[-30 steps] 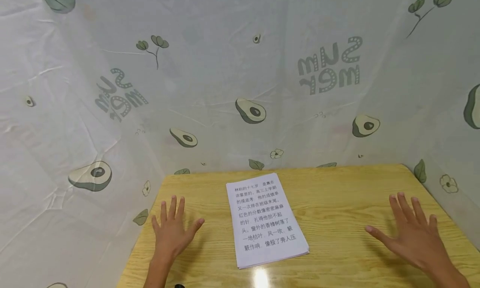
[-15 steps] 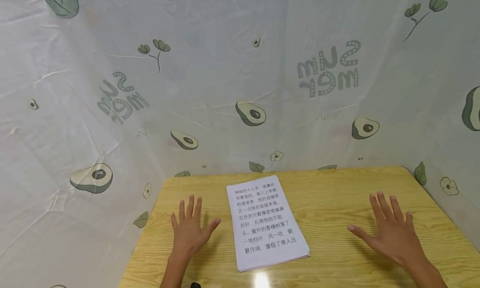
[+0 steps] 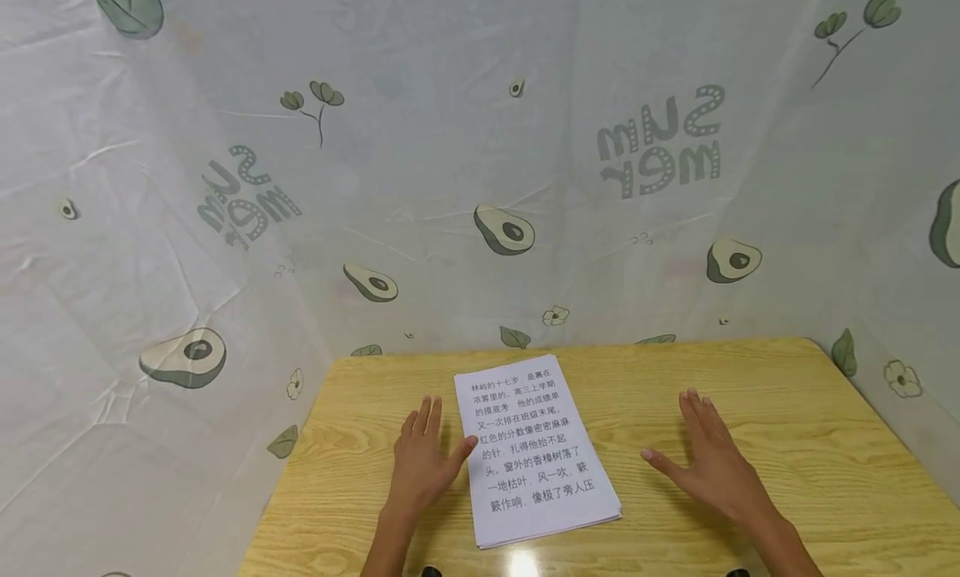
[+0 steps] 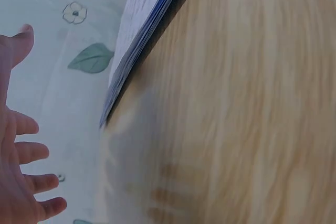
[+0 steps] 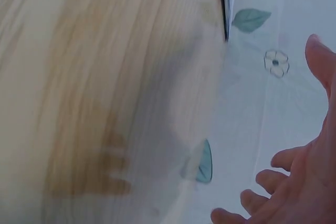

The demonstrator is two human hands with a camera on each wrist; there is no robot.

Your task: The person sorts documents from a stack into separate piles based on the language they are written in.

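Note:
A stack of white paper sheets [image 3: 528, 452], the top one printed with large Chinese characters, lies slightly askew on the wooden table. Just left of it is my left hand [image 3: 426, 464], fingers extended, its thumb tip overlapping the stack's left edge in the head view. My right hand [image 3: 708, 464] is held to the right of the stack, a gap between its thumb and the paper. Both hands hold nothing. In the left wrist view the layered side of the paper stack [image 4: 144, 38] shows beyond the spread fingers; the right wrist view catches only a thin edge of the stack [image 5: 226, 3].
The yellow wood-grain table [image 3: 817, 444] extends to both sides of the papers. A pale curtain [image 3: 420, 143] printed with avocados, leaves and mirrored lettering hangs behind the table and along its sides. A bright light reflection lies on the table near the front.
Both hands have moved inward toward the stack, the left going right and the right going left. Their fingers have drawn closer together. The paper stack stays in place.

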